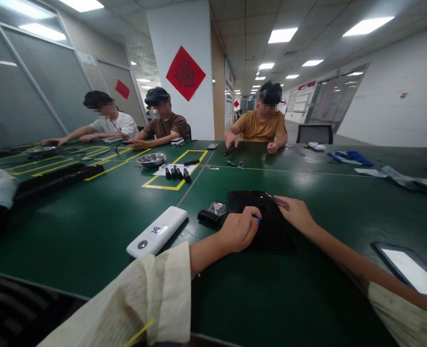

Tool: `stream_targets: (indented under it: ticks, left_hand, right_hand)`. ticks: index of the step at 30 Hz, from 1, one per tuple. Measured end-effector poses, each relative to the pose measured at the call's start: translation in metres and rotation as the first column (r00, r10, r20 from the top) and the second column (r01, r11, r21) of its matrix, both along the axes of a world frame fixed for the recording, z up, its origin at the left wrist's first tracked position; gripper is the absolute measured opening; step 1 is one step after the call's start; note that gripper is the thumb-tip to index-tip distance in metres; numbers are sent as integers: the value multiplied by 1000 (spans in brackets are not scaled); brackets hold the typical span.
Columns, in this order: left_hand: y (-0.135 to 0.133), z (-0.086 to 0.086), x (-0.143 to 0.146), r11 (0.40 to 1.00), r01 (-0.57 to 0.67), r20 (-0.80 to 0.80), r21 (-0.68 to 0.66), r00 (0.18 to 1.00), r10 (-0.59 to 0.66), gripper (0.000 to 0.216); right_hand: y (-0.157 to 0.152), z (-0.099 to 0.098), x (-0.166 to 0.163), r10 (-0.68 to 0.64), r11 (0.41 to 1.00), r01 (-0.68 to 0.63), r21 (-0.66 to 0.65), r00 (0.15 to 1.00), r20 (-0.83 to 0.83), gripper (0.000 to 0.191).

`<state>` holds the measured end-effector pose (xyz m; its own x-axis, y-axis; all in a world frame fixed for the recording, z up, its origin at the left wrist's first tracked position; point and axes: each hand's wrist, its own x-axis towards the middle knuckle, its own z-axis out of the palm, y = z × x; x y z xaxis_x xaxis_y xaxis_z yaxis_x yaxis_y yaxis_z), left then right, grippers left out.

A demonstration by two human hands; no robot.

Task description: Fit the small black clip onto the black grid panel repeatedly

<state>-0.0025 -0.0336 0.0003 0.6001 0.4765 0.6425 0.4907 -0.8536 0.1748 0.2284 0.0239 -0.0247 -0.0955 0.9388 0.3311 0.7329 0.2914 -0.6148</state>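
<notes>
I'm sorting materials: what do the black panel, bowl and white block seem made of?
Black panel: probably glossy plastic, from reflections along its far edge, though glass is possible.
Bowl: likely polished metal, from its silvery shine.
White block: probably smooth plastic, given its soft sheen and rounded corners.

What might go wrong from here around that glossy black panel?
1. The small blue piece shows only at the fingertips of the left hand, over the black panel; it might slip and drop.
2. The right hand is at the panel's right edge, so the panel might shift if pushed.
3. The black box and clear bag lie near the left hand and might get knocked.
</notes>
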Motion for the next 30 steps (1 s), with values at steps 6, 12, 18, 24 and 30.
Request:
stream_targets:
  ticks: [6,12,18,24,30]
  left_hand:
    - [-3,-3,5,892,378,-205,249,920,-333,15]
    - [-10,-5,8,827,498,-309,261,855,-417,14]
    - [-16,1,9,742,537,-393,402,833,-389,16]
    - [-12,-4,8,645,570,-347,509,821,-452,8]
    - [-5,-1,-1,731,590,-267,344,807,-526,13]
  right_hand:
    - [-9,33,-24,12,949,-63,310,987,162,38]
    - [-27,45,-103,434,815,-523,248,836,337,37]
    - [-23,31,-154,584,662,-749,30,540,606,57]
    - [-20,24,-162,594,631,-765,130,584,552,36]
    - [-11,66,-129,391,920,-372,124,888,-242,33]
